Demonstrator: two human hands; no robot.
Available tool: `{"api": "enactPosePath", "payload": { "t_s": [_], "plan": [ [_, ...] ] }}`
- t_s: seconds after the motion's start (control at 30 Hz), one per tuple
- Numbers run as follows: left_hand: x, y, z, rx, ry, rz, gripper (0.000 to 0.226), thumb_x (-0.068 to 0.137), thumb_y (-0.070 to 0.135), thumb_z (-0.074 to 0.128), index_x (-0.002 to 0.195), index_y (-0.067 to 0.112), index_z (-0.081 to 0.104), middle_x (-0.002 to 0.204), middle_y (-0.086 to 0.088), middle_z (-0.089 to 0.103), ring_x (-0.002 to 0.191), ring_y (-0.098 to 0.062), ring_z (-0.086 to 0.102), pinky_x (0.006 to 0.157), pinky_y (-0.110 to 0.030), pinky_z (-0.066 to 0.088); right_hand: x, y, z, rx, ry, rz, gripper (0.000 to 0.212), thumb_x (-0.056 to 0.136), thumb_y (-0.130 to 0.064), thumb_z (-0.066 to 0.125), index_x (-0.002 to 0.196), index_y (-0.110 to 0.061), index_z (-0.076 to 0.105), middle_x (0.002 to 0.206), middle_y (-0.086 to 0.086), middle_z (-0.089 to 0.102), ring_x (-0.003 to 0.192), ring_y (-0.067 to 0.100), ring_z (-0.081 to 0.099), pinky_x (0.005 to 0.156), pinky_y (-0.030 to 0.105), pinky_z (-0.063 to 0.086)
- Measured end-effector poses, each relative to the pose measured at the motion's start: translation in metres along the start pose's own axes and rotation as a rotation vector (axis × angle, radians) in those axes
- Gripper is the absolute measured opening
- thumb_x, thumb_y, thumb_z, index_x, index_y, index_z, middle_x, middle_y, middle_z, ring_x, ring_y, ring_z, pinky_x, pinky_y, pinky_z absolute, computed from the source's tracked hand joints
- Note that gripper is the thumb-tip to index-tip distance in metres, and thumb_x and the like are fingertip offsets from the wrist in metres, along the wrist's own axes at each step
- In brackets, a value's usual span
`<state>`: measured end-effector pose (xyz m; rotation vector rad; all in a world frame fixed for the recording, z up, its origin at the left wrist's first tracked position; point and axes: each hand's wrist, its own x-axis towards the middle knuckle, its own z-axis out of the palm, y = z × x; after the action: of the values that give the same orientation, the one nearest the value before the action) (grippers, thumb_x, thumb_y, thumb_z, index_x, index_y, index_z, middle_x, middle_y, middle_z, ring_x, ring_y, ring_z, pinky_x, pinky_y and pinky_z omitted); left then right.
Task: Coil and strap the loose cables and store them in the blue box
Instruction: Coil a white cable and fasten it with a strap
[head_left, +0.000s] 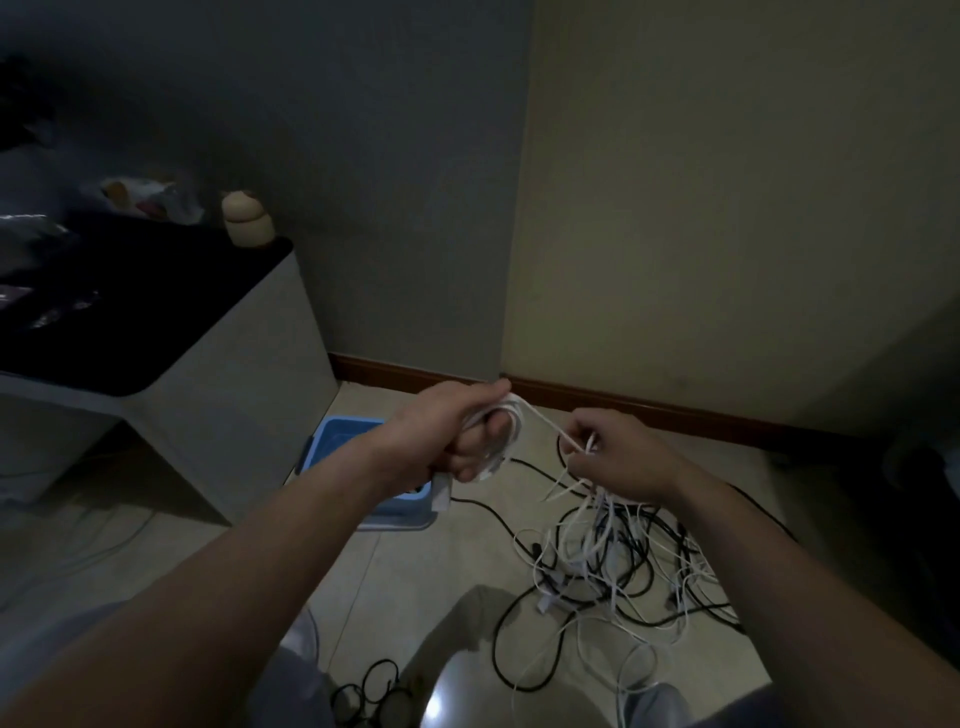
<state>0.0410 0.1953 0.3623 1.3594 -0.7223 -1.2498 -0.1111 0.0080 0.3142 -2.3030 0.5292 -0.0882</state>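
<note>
Gripping looped white cable (501, 431) w/ both hands (457, 431).

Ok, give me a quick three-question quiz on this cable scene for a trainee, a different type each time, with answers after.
1. Multiple choice: what does the left hand grip? A) a black cable B) a white cable coil C) nothing
2. True or false: the tangled cables lie inside the blue box.
3. Fill in: the right hand pinches a ___ strand that leads to the coil.

Key: 1 B. 2 False, they lie on the floor, to the right of the box. 3 white.
</note>
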Motion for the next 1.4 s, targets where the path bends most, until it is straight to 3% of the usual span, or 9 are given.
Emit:
{"api": "enactPosePath", "payload": {
  "t_s": [0.13,0.3,0.43,0.5,0.73,0.9,1.07,1.23,1.4],
  "plan": [
    [0.008,-0.002,-0.007,-0.207,0.195,0.000,0.050,0.103,0.038,0.042,0.058,0.019,0.053,0.040,0.005,0.024,0.032,-0.010,0.019,0.038,-0.020,0.028,-0.001,0.001,0.000,0.080,-0.046,0.031,0.021,0.083,-0.015,0.071,0.092,-0.034,0.068,0.101,-0.002,0.068,0.093,0.014,0.066,0.079,0.039,0.056],
    [0.013,-0.009,-0.018,-0.207,0.456,-0.055,0.050,0.101,0.044,0.049,0.058,0.020,0.057,0.041,0.005,0.033,0.032,-0.012,0.026,0.036,-0.023,0.031,-0.002,-0.002,-0.003,0.147,-0.058,0.051,0.015,0.085,-0.011,0.067,0.093,-0.022,0.074,0.093,0.004,0.073,0.085,0.025,0.071,0.077,0.041,0.055],
    [0.015,-0.013,-0.024,-0.105,0.633,-0.067,0.046,0.101,0.041,0.050,0.062,0.018,0.054,0.042,0.004,0.038,0.030,-0.012,0.030,0.037,-0.022,0.033,-0.004,0.001,-0.007,0.204,-0.031,0.083,0.018,0.078,-0.019,0.064,0.092,-0.026,0.074,0.088,-0.008,0.072,0.071,0.006,0.065,0.066,0.024,0.051],
    [0.016,-0.013,-0.025,-0.076,0.669,-0.051,0.044,0.101,0.040,0.050,0.064,0.018,0.054,0.042,0.003,0.039,0.031,-0.012,0.034,0.042,-0.025,0.035,-0.003,0.006,-0.008,0.206,-0.050,0.116,0.016,0.081,-0.018,0.067,0.094,-0.025,0.073,0.088,-0.009,0.071,0.069,0.008,0.065,0.068,0.031,0.053],
    [0.017,-0.013,-0.024,-0.063,0.774,-0.029,0.038,0.100,0.039,0.050,0.068,0.018,0.054,0.047,0.002,0.042,0.036,-0.013,0.039,0.054,-0.031,0.039,-0.003,0.017,-0.012,-0.105,-0.058,0.120,0.013,0.072,-0.020,0.079,0.070,-0.030,0.071,0.100,-0.011,0.072,0.088,0.006,0.070,0.087,0.039,0.057],
    [0.019,-0.013,-0.024,-0.043,0.857,-0.004,0.034,0.097,0.037,0.051,0.070,0.017,0.055,0.054,0.000,0.042,0.047,-0.017,0.040,0.060,-0.036,0.041,-0.004,0.024,-0.012,-0.527,-0.077,0.169,0.010,0.087,-0.031,0.068,0.082,-0.025,0.075,0.095,-0.004,0.069,0.090,0.018,0.066,0.082,0.039,0.057],
    [0.018,-0.015,-0.018,0.060,0.966,-0.008,0.036,0.098,0.042,0.049,0.076,0.015,0.059,0.068,-0.007,0.053,0.061,-0.019,0.051,0.043,-0.025,0.042,-0.005,0.034,-0.012,-0.687,-0.094,0.455,0.021,0.090,-0.034,0.062,0.103,-0.022,0.073,0.100,0.000,0.070,0.093,0.023,0.068,0.086,0.038,0.057],
    [0.017,-0.010,-0.016,-0.028,0.748,0.015,0.038,0.100,0.043,0.049,0.074,0.016,0.056,0.057,-0.002,0.046,0.048,-0.015,0.042,0.061,-0.035,0.041,-0.004,0.032,-0.005,-0.695,0.083,0.524,0.021,0.087,-0.025,0.061,0.106,-0.018,0.067,0.111,0.007,0.070,0.101,0.030,0.068,0.083,0.036,0.054],
    [0.017,-0.005,0.012,-0.067,0.430,0.013,0.045,0.103,0.037,0.050,0.061,0.021,0.051,0.043,0.004,0.036,0.035,-0.013,0.029,0.041,-0.023,0.033,0.001,0.010,0.003,-0.325,-0.004,0.187,0.048,0.083,-0.032,0.075,0.129,-0.030,0.060,0.139,0.001,0.054,0.125,0.020,0.054,0.101,0.033,0.044]
  ]
}}
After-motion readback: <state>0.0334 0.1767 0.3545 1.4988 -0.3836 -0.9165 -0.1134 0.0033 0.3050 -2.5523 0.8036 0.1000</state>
